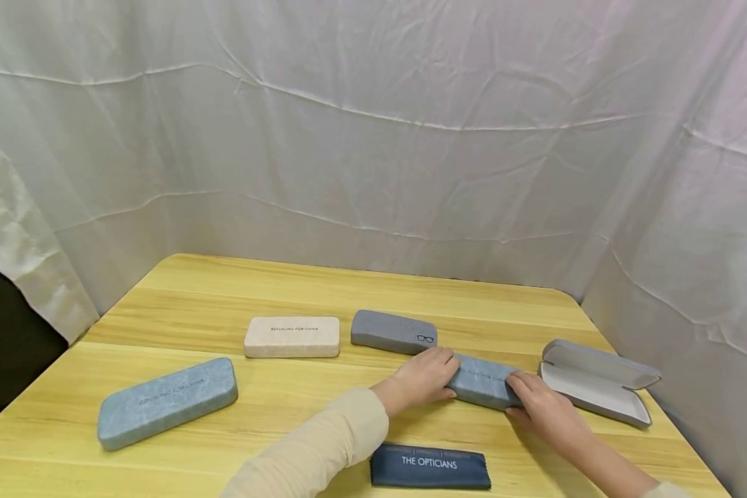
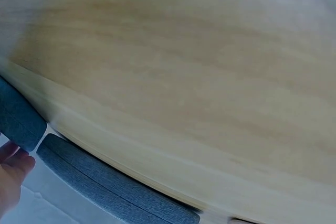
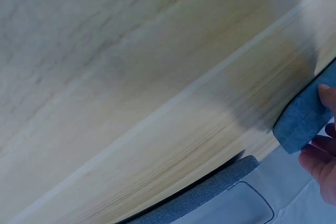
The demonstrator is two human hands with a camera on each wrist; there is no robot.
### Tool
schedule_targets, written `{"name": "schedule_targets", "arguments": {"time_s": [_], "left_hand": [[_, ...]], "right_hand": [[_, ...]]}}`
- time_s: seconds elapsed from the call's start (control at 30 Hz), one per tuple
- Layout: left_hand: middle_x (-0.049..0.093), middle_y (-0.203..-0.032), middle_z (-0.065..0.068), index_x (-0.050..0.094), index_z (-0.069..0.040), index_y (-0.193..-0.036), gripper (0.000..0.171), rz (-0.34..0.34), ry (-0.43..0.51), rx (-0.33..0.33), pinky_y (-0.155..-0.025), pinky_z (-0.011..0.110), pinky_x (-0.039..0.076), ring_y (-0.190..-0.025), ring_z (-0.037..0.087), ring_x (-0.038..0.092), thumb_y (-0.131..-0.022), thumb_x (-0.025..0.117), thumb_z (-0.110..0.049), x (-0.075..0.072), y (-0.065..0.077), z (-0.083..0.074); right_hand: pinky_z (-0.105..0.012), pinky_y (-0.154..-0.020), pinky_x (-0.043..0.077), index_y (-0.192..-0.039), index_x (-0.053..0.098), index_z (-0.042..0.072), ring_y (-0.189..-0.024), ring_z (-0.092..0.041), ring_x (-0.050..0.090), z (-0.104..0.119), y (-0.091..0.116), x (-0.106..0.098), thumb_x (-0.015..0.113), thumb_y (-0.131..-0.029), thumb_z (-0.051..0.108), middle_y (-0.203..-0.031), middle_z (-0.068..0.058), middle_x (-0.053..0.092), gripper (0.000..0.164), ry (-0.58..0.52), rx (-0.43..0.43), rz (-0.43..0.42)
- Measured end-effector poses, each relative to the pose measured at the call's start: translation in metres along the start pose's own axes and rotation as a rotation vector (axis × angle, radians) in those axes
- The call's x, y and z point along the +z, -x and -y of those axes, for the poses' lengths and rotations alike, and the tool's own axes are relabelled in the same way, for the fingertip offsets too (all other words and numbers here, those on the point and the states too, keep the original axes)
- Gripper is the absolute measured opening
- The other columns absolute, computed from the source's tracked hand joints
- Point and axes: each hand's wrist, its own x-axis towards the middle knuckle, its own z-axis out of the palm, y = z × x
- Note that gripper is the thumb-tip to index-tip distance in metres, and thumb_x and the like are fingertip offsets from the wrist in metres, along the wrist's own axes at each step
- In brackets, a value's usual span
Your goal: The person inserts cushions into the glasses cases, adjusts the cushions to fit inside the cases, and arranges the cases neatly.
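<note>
Between my two hands, right of the table's middle, lies a blue marbled glasses case point(image 1: 482, 382) with its lid closed. My left hand point(image 1: 420, 377) grips its left end, and my right hand point(image 1: 546, 409) pinches its right end between thumb and fingers. The left wrist view catches the case point(image 2: 17, 116) at its left edge beside my left hand point(image 2: 11, 174). At the right edge of the right wrist view, thumb and fingers of my right hand point(image 3: 324, 156) hold the case's end point(image 3: 302, 121).
A closed grey-blue case point(image 1: 393, 330) lies just behind my left hand; an open grey case point(image 1: 597, 384) stands to the right. Further left are a cream case point(image 1: 292, 337) and another blue marbled case point(image 1: 169, 402). A dark lens cloth point(image 1: 429, 467) lies at the front.
</note>
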Motion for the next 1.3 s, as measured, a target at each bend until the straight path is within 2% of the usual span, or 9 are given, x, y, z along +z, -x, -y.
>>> {"name": "schedule_targets", "arguments": {"time_s": [0.1,0.2,0.33,0.4,0.47,0.6,0.83,1.0,1.3], "left_hand": [[0.054,-0.115,-0.004,0.051,-0.018,-0.116,0.039,-0.015,0.001,0.000,-0.096,0.018,0.041,-0.111,0.008,0.052,-0.091,0.050,-0.047,-0.002,0.003,0.001],[0.055,-0.115,-0.006,0.054,-0.020,-0.114,0.031,-0.042,0.027,-0.013,-0.091,0.018,0.045,-0.109,0.007,0.054,-0.093,0.049,-0.042,-0.006,0.008,0.003],[0.058,-0.114,-0.007,0.059,-0.022,-0.112,0.024,-0.082,0.136,-0.040,-0.086,0.020,0.046,-0.107,0.008,0.055,-0.094,0.052,-0.036,-0.014,0.020,0.007],[0.059,-0.113,-0.006,0.060,-0.020,-0.112,0.024,-0.092,0.204,-0.047,-0.086,0.021,0.046,-0.105,0.009,0.055,-0.094,0.053,-0.034,-0.020,0.029,0.009],[0.060,-0.110,-0.005,0.061,-0.018,-0.111,0.024,-0.106,0.259,-0.041,-0.086,0.021,0.047,-0.102,0.010,0.056,-0.093,0.054,-0.033,-0.025,0.039,0.011],[0.061,-0.104,-0.003,0.063,-0.014,-0.109,0.025,-0.096,0.380,-0.031,-0.084,0.022,0.048,-0.096,0.010,0.058,-0.093,0.055,-0.032,-0.033,0.063,0.011],[0.061,-0.099,-0.002,0.066,-0.011,-0.107,0.033,0.053,0.645,-0.119,-0.076,0.019,0.049,-0.088,0.006,0.056,-0.088,0.061,-0.038,-0.034,0.105,0.006],[0.058,-0.089,-0.005,0.067,-0.010,-0.102,0.035,0.121,0.774,-0.206,-0.069,0.016,0.045,-0.075,0.000,0.046,-0.082,0.069,-0.037,-0.032,0.124,0.002],[0.056,-0.076,-0.009,0.068,-0.013,-0.085,0.024,0.126,0.851,-0.378,-0.063,0.018,0.040,-0.071,0.001,0.046,-0.070,0.080,-0.027,-0.030,0.134,-0.007]], "right_hand": [[-0.032,-0.066,0.054,-0.097,0.063,0.003,-0.086,-0.023,0.063,-0.003,-0.001,-0.001,0.085,-0.059,0.013,-0.097,-0.009,0.064,0.045,-0.009,-0.050,-0.034],[-0.030,-0.062,0.052,-0.092,0.065,0.005,-0.079,-0.020,0.062,-0.005,-0.003,-0.003,0.069,-0.082,0.028,-0.092,-0.005,0.064,0.025,-0.028,-0.118,-0.108],[-0.029,-0.064,0.051,-0.090,0.066,0.005,-0.077,-0.019,0.063,0.003,-0.007,-0.008,0.030,-0.098,0.043,-0.090,-0.005,0.065,0.052,-0.100,-0.174,-0.207],[-0.024,-0.068,0.051,-0.092,0.067,0.006,-0.079,-0.018,0.063,0.012,-0.007,-0.011,0.035,-0.097,0.043,-0.092,-0.004,0.065,0.049,-0.139,-0.175,-0.225],[-0.019,-0.073,0.050,-0.095,0.067,0.006,-0.082,-0.017,0.064,0.024,-0.006,-0.014,0.052,-0.093,0.038,-0.094,-0.003,0.065,0.035,-0.183,-0.155,-0.207],[-0.018,-0.076,0.050,-0.102,0.066,0.010,-0.087,-0.016,0.062,0.047,-0.001,-0.019,0.074,-0.077,0.022,-0.099,0.001,0.064,0.029,-0.313,-0.067,-0.056],[-0.033,-0.076,0.052,-0.112,0.060,0.008,-0.095,-0.019,0.059,0.068,-0.002,-0.023,0.061,-0.088,0.034,-0.105,-0.002,0.063,0.035,-0.570,0.084,0.386],[-0.030,-0.074,0.050,-0.112,0.060,0.005,-0.091,-0.013,0.058,0.070,-0.003,-0.020,0.061,-0.088,0.032,-0.101,-0.002,0.064,0.036,-0.644,0.062,0.462],[-0.025,-0.072,0.047,-0.112,0.060,0.009,-0.085,-0.003,0.051,0.070,-0.006,-0.016,0.066,-0.084,0.032,-0.102,0.004,0.059,0.037,-0.748,0.185,0.586]]}}
